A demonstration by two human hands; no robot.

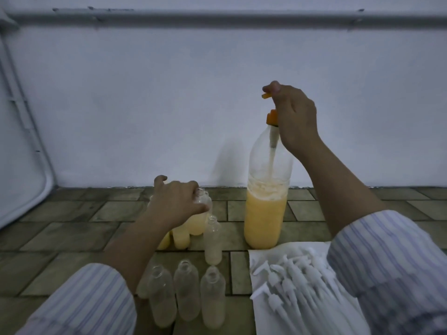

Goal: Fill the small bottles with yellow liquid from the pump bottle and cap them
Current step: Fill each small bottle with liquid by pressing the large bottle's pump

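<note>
Right hand (294,117): at about 1 o'clock from frame centre, fingers curled round the orange pump head (266,95) of the pump bottle, thumb and forefinger over the nozzle.
Pump bottle (266,201): upright on the tiled floor (72,228), clear plastic, lower half full of yellow liquid with foam on top; orange collar at the neck.
Left hand (175,200): at 7 o'clock from the pump bottle, grips the neck of a small bottle (203,201) that is open-mouthed and partly filled with yellow.
Filled bottles (181,236): just beneath the left hand, touching one another.
Empty bottles (186,293): three in a row at 6 o'clock, one more (212,240) behind them, all uncapped.
White pump caps (290,279): heaped on a white sheet at 5 o'clock, beside the pump bottle's base.
Sleeves: striped, both forearms bare.
</note>
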